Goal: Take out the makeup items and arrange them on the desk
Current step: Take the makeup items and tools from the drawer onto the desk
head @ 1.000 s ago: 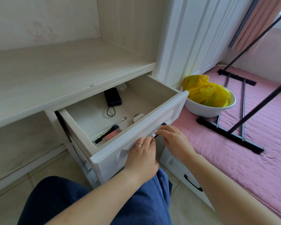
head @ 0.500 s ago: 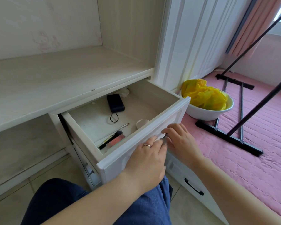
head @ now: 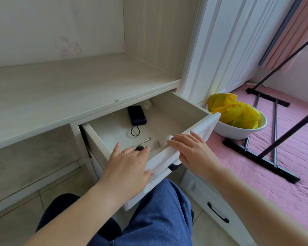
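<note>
Left hand [head: 127,166], fingers extended and loosely spread, reaches over the front panel of the open drawer [head: 169,158] and holds nothing; its fingertips lie at a dark rounded item [head: 139,148], and contact cannot be confirmed. A ring is on one finger. Right hand [head: 191,150] rests flat on the drawer's front rim, fingers straight, gripping nothing, just beside a pale round compact [head: 164,139] on the drawer floor. A slim metal tool [head: 144,141] lies between the two hands, partly hidden by the left fingers. Further back in the drawer sit a black power bank [head: 137,115] and a looped black cord [head: 135,130]. The table [head: 60,91] surface above the drawer carries no makeup. Right of the cabinet, a white basin [head: 238,132] with yellow cloth [head: 233,110] stands on a pink mat [head: 283,157].
</note>
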The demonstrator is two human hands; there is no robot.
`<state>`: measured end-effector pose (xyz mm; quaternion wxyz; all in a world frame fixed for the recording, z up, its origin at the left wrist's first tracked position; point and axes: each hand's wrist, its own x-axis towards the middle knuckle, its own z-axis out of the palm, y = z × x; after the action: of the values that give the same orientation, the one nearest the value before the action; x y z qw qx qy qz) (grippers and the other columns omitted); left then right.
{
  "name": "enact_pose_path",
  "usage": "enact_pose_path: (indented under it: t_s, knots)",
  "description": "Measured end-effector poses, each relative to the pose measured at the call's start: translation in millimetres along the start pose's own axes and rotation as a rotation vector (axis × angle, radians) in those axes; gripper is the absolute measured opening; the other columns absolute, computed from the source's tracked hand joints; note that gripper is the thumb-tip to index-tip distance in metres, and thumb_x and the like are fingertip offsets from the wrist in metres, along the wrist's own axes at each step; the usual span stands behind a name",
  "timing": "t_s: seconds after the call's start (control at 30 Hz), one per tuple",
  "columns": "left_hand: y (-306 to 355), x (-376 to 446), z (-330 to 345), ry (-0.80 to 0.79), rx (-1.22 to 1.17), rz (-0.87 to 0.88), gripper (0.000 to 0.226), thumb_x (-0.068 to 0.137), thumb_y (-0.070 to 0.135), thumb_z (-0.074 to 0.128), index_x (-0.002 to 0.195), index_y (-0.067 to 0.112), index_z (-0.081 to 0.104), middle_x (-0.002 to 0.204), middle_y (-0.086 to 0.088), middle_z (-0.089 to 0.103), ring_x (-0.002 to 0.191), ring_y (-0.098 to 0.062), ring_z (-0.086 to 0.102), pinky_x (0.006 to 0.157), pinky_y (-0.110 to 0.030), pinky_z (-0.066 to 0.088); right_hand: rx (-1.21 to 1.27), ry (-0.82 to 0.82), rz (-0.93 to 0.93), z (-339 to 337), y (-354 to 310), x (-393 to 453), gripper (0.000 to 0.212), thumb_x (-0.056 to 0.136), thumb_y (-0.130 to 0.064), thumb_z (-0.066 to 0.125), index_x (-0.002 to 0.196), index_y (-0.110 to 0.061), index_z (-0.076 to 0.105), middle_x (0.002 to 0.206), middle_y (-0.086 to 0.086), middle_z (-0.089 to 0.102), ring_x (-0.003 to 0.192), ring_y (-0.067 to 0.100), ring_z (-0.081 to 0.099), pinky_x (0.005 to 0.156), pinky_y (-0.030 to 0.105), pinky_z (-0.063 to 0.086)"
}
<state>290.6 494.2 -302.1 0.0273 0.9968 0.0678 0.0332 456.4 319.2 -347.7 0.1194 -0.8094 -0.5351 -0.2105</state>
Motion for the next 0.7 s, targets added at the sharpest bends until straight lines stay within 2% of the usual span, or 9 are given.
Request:
enact_pose_path:
  t_s: [0.13,0.2,0.27,0.3,0.37,0.47,0.57,0.7]
  knots:
    - [-1,-2,-1,-0.028,-0.044,0.030,0.047,0.095,0.048,0.036,0.136,0.026,0.044,0.126,0.009,0.057,0.118,-0.011,0.052,0.118,-0.040,0.007,-0.003,0.007,0.007,-2,-2,0,0.043,0.082,-0.013,0.043,0.120,-0.022,0.058,0.115,0.001,0.064,0.108,0.020,0.061,0.097,0.052,0.046]
    - [0,-4,0,0.026,-0.064,0.051,0.044,0.095,0.049,0.037,0.127,0.024,0.053,0.119,0.010,0.061,0.109,-0.010,0.058,0.113,-0.035,0.021,-0.002,0.014,0.008,-1,-2,-3,0.042,0.082,-0.014,0.040,0.119,-0.022,0.059,0.114,0.001,0.064,0.106,0.019,0.061,0.097,0.051,0.046]
    - [-1,-6,1,0.087,-0.102,0.079,0.041,0.093,0.050,0.039,0.118,0.024,0.060,0.107,0.011,0.064,0.093,-0.013,0.061,0.092,-0.028,0.039,-0.002,0.030,0.005,-2,0,-5,0.041,0.082,-0.012,0.042,0.117,-0.021,0.062,0.113,0.001,0.065,0.105,0.019,0.061,0.097,0.051,0.046]
    - [-1,-6,0,0.090,-0.124,0.085,0.041,0.093,0.050,0.040,0.115,0.024,0.061,0.102,0.010,0.064,0.087,-0.015,0.061,0.083,-0.027,0.042,-0.003,0.036,0.006,-2,0,-6,0.040,0.083,-0.011,0.042,0.116,-0.020,0.062,0.112,0.001,0.065,0.104,0.019,0.061,0.097,0.050,0.045]
    - [1,-8,0,0.076,-0.143,0.087,0.041,0.093,0.051,0.039,0.117,0.024,0.060,0.105,0.009,0.062,0.087,-0.017,0.061,0.075,-0.027,0.042,-0.006,0.046,0.011,-4,0,-9,0.040,0.083,-0.011,0.042,0.115,-0.020,0.063,0.111,0.001,0.066,0.103,0.020,0.062,0.099,0.049,0.044]
    - [3,-9,0,0.072,-0.164,0.090,0.043,0.093,0.054,0.038,0.122,0.028,0.055,0.111,0.010,0.060,0.091,-0.015,0.062,0.071,-0.027,0.046,-0.005,0.050,0.019,-7,-1,-14,0.039,0.084,-0.012,0.042,0.114,-0.021,0.064,0.109,0.001,0.066,0.100,0.020,0.062,0.101,0.047,0.042]
    - [8,-10,2,0.068,-0.152,0.102,0.042,0.091,0.057,0.038,0.117,0.028,0.056,0.106,0.011,0.059,0.087,-0.014,0.061,0.064,-0.025,0.041,0.001,0.055,0.031,-8,1,-21,0.036,0.085,-0.011,0.043,0.112,-0.020,0.066,0.108,0.001,0.067,0.099,0.021,0.063,0.101,0.048,0.042]
    - [12,-10,4,0.032,-0.134,0.120,0.045,0.089,0.060,0.038,0.114,0.028,0.056,0.103,0.011,0.057,0.087,-0.012,0.061,0.066,-0.025,0.045,-0.003,0.059,0.044,-12,0,-29,0.035,0.086,-0.012,0.043,0.110,-0.020,0.067,0.106,0.002,0.067,0.098,0.021,0.064,0.099,0.049,0.044]
